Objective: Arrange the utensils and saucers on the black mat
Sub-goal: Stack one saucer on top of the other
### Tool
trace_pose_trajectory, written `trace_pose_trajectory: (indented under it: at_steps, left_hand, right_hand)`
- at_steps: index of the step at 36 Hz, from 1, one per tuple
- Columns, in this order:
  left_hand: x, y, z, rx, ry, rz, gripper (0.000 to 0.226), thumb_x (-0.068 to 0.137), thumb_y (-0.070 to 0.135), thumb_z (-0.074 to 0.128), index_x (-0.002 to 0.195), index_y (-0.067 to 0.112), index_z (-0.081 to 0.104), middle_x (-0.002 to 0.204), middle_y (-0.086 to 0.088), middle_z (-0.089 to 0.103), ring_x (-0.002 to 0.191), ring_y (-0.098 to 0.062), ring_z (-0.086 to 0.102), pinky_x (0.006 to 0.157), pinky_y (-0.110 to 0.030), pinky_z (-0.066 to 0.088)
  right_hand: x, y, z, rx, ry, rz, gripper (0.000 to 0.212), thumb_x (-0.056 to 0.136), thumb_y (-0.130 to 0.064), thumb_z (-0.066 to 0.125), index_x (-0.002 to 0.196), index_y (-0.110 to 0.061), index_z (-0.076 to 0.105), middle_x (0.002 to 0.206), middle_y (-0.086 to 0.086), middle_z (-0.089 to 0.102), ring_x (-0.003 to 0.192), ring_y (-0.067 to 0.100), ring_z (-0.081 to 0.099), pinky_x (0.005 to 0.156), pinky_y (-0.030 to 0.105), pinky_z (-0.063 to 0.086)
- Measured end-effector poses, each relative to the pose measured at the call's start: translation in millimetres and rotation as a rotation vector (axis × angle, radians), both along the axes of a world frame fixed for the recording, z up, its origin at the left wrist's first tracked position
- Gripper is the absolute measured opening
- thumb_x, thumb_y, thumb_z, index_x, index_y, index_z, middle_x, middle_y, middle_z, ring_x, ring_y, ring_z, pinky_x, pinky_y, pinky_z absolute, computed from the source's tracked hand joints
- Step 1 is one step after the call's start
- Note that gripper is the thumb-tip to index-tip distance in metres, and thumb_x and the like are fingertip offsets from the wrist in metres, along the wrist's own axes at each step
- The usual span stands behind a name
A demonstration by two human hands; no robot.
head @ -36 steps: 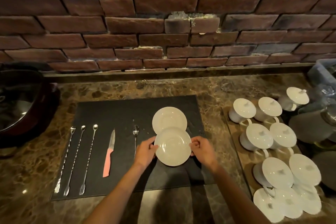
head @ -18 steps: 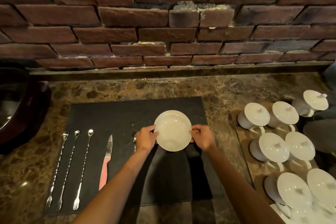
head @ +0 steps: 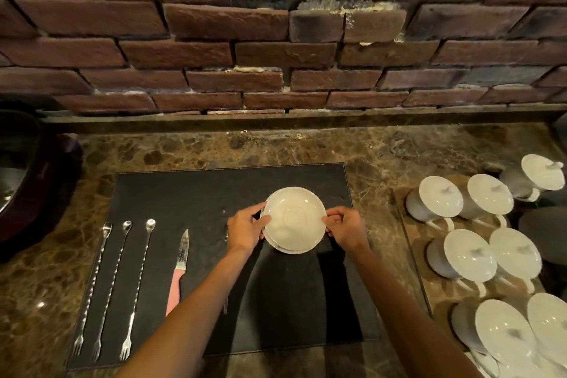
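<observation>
Saucers (head: 294, 219), two stacked, mid-mat.
Left hand (head: 245, 228) and right hand (head: 345, 228) pinch opposite rims of the top saucer; knife (head: 179, 270) and three long forks (head: 115, 285) lie left on the mat (head: 184, 193); lidded cups (head: 469, 255) right; brick wall (head: 276, 24) behind.

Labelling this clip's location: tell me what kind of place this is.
Probably a café or restaurant service counter: a marble countertop against a brick wall, many matching lidded white cups on a tray, and bar spoons on a black mat.
</observation>
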State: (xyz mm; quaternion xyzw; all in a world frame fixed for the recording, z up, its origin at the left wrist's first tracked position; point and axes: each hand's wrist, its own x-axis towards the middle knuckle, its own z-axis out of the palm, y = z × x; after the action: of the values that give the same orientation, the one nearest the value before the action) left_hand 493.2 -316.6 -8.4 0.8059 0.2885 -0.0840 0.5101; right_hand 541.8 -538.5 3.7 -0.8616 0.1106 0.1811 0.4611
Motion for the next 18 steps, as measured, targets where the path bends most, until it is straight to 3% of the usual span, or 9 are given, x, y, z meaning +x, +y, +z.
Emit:
trace_pose_trajectory:
  at_steps: [4,7,11,14,16,18]
  left_hand:
    - [3,3,6,0.027,0.027,-0.028,0.057,0.088,0.021,0.077,0.141,0.021,0.058,0.071,0.001,0.065,0.074,-0.015,0.066,0.093,-0.035,0.055]
    - [7,4,7,0.046,0.080,-0.051,0.062,0.091,0.024,0.073,0.148,0.018,0.049,0.078,0.000,0.067,0.087,-0.016,0.065,0.104,-0.041,0.048]
    - [11,5,8,0.022,0.156,-0.090,0.041,0.094,0.025,0.069,0.132,0.011,0.065,0.097,-0.005,0.072,0.101,-0.024,0.067,0.102,-0.041,0.053]
    - [12,5,9,-0.020,0.175,-0.077,0.028,0.094,0.021,0.069,0.119,0.008,0.073,0.101,-0.013,0.075,0.101,-0.029,0.070,0.099,-0.046,0.056]
    - [13,5,10,-0.032,0.181,-0.065,0.025,0.093,0.019,0.070,0.114,0.007,0.074,0.101,-0.015,0.076,0.099,-0.031,0.072,0.097,-0.047,0.057]
    - [13,4,12,-0.023,0.189,-0.062,0.022,0.093,0.019,0.070,0.112,0.007,0.074,0.101,-0.016,0.076,0.097,-0.031,0.072,0.096,-0.046,0.058]
  right_hand:
    - [2,-1,-2,-0.024,-0.016,0.000,0.003,0.084,-0.015,0.073,0.087,-0.013,0.073,0.068,-0.005,0.067,0.064,0.011,0.062,0.067,0.030,0.050]
    - [5,-2,-4,-0.035,0.015,-0.007,0.020,0.082,-0.019,0.076,0.101,-0.015,0.069,0.072,-0.006,0.066,0.076,0.017,0.067,0.076,0.034,0.053]
    - [10,-1,-6,0.020,0.088,0.028,0.035,0.088,-0.014,0.070,0.120,-0.005,0.064,0.088,0.006,0.069,0.099,0.033,0.069,0.096,0.050,0.053]
    - [12,0,-6,0.096,0.120,0.035,0.026,0.093,-0.005,0.062,0.117,0.002,0.067,0.092,0.016,0.071,0.096,0.035,0.069,0.096,0.052,0.054]
    - [11,0,-4,0.159,0.162,0.003,0.026,0.094,-0.001,0.059,0.119,0.007,0.066,0.100,0.025,0.071,0.089,0.030,0.067,0.091,0.045,0.058]
    - [10,0,0,0.212,0.189,-0.020,0.025,0.095,0.002,0.057,0.117,0.008,0.065,0.100,0.025,0.071,0.083,0.022,0.067,0.077,0.030,0.060]
